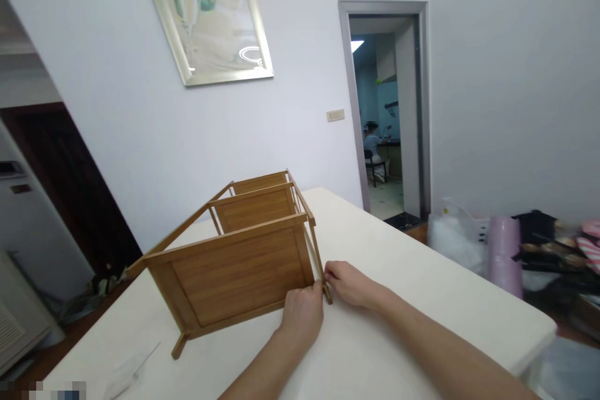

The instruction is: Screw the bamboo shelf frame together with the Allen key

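A brown wooden shelf rack point(244, 269) with several panels and thin side rails lies on its side on a white table point(375, 337). At the lower right corner of its nearest panel, my left hand point(304, 311) is closed, gripping the wood beside a leg. My right hand point(349, 284) is on the outer side of that same leg, its fingers curled into a pinch against it. Whatever the right fingertips hold is too small or hidden to name.
A clear plastic bag point(124, 378) with a thin metal rod lies at the table's near left. Right of the table are a pink roll point(505, 256) and piled goods. Behind stand a wall with a framed picture point(215, 19) and a doorway, where a person sits.
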